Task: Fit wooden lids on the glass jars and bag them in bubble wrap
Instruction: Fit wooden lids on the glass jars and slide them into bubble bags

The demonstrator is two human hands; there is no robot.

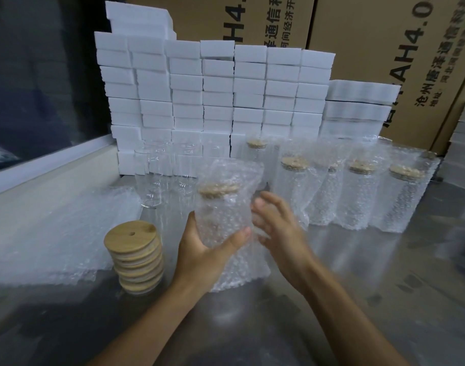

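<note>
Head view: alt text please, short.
Left hand grips a lidded glass jar in a bubble-wrap bag; the right hand is open beside it. A stack of wooden lids stands left, bagged jars right.

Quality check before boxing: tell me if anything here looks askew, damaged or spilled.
Only the lid stack stands out: its discs sit staggered, so the pile leans. The bagged jars stand upright with lids on, and the jar in the left hand looks intact. No spill shows.
</note>
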